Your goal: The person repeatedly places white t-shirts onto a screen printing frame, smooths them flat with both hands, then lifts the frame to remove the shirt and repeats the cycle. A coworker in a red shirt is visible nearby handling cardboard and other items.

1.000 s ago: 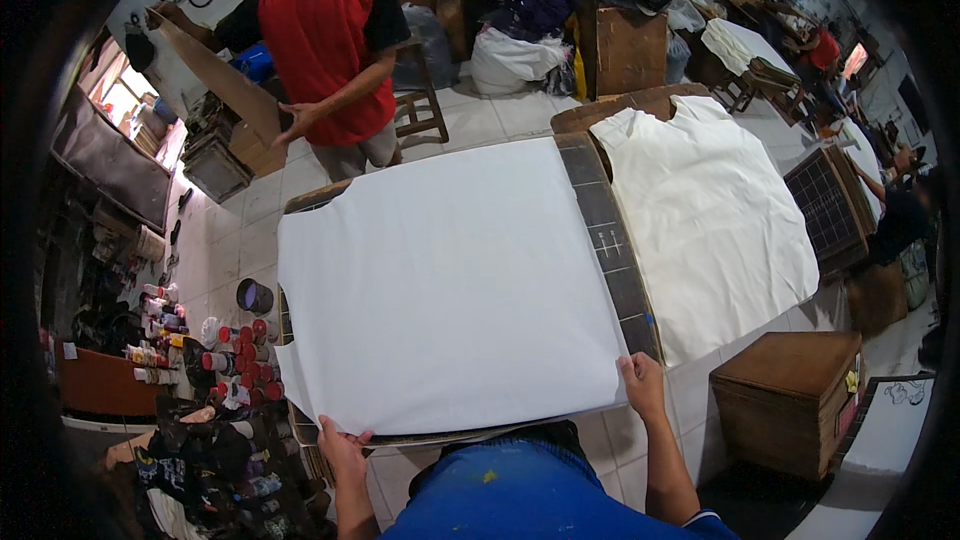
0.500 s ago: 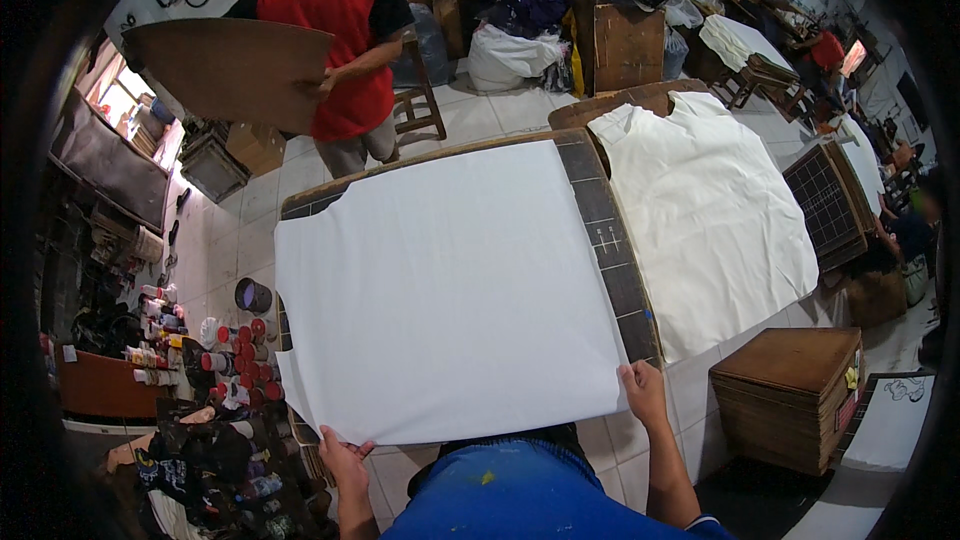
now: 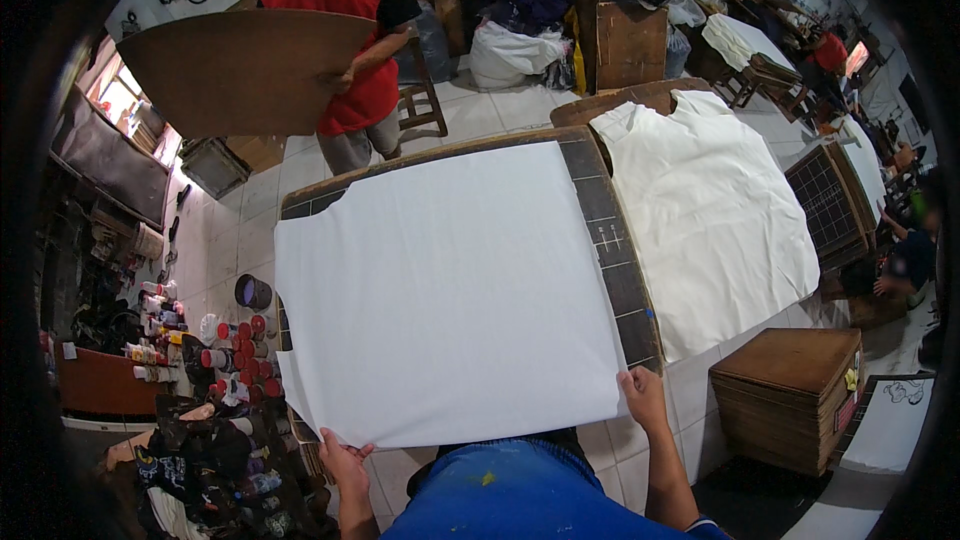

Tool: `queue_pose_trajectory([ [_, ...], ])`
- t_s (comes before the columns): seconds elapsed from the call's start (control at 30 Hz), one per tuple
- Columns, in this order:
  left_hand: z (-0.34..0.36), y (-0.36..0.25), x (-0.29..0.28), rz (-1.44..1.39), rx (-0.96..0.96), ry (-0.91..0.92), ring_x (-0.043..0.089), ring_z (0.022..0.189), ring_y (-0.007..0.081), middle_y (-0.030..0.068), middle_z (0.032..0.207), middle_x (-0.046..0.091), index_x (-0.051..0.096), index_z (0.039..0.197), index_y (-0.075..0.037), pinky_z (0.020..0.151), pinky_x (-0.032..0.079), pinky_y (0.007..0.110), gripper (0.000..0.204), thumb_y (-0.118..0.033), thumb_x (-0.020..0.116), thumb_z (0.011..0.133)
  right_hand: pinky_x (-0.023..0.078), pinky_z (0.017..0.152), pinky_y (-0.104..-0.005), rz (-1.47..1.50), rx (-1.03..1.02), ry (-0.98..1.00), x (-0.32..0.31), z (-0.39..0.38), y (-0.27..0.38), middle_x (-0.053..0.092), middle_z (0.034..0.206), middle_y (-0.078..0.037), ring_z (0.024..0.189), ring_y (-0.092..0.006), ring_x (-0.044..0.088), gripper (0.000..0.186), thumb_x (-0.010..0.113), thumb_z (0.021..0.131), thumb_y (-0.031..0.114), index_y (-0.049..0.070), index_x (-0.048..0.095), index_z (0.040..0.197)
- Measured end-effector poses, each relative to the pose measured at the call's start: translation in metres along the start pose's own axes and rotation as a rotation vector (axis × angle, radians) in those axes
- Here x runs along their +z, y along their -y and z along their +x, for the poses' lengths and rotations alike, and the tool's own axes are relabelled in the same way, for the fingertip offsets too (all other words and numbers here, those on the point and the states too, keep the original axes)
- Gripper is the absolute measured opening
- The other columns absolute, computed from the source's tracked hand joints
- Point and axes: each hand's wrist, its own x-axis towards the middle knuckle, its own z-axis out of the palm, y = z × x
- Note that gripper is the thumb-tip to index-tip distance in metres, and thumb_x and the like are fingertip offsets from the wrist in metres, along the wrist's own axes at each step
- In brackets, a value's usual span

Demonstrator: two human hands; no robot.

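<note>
Head view: I look down over a white cloth [image 3: 450, 290], spread on a dark board [image 3: 614, 240], its near edge by my waist.
Left hand [image 3: 345, 460]: thumb and fingers pinched together on the near left corner of my cloth.
Right hand [image 3: 642, 396]: clamped on the near right corner, fingers curled in at the edge.
Board markings: white ruled grid lines along the bare right strip, with small pale marks I cannot make out and a small blue spot nearer me.
Cream garment piece [image 3: 710, 230]: lying wrinkled just right of my board, neck curve at the far end.
Stack of brown boards [image 3: 770, 390]: to my right, with a small yellow-and-pink label [image 3: 853, 382] on its side, too small to read.
White sheet [image 3: 895, 430]: beyond that stack, bearing a black line drawing.
Red-lidded containers [image 3: 248, 355]: clustered on my left, their labels illegible from here, beside a dark pot [image 3: 253, 292] with purple inside.
Dark cloth heap [image 3: 165, 470]: lower left, pale print too small to read.
Co-worker: red-and-black shirt [image 3: 355, 118], one hand [image 3: 338, 81] against a wide brown panel [image 3: 225, 75].
</note>
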Motion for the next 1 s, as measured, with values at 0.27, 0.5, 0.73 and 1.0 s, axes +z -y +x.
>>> queue_pose_trajectory([
  [0.27,-0.005,0.002,0.0,-0.002,0.029,0.018,0.072,0.08,0.0255,0.0132,0.101,0.065,0.049,0.128,-0.003,0.053,0.062,0.036,0.056,-0.055,0.046,0.109,0.043,0.059,-0.04,-0.034,-0.013,-0.004,0.0,-0.001,0.001,0.058,0.066,-0.014,0.061,-0.0218,0.053,0.033,0.07,0.098,0.023,-0.004,0.064,0.081],
  [0.5,-0.008,0.003,0.003,-0.042,0.006,-0.024,0.066,0.072,0.0205,0.0089,0.093,0.063,0.052,0.126,-0.005,0.052,0.061,0.037,0.053,-0.054,0.05,0.108,0.046,0.062,-0.0448,-0.101,-0.027,-0.002,0.001,0.0,-0.002,0.064,0.072,-0.022,0.063,-0.0352,0.06,0.034,0.069,0.097,0.025,-0.004,0.065,0.082],
  [0.73,-0.009,0.004,0.003,-0.011,0.014,-0.018,0.066,0.07,0.0217,0.0105,0.096,0.063,0.051,0.125,-0.003,0.05,0.062,0.037,0.053,-0.053,0.05,0.108,0.045,0.062,-0.0462,-0.119,-0.024,-0.009,0.004,0.0,-0.004,0.063,0.072,-0.022,0.065,-0.0361,0.061,0.034,0.07,0.097,0.026,-0.004,0.064,0.081],
  [1.0,-0.016,-0.004,0.01,0.055,-0.032,-0.002,0.073,0.084,0.0232,0.0124,0.109,0.07,0.054,0.132,-0.001,0.053,0.06,0.03,0.047,-0.043,0.054,0.109,0.046,0.064,-0.0482,-0.205,-0.026,-0.024,0.006,0.001,-0.008,0.064,0.075,-0.023,0.069,-0.0391,0.062,0.034,0.07,0.097,0.028,-0.003,0.064,0.084],
])
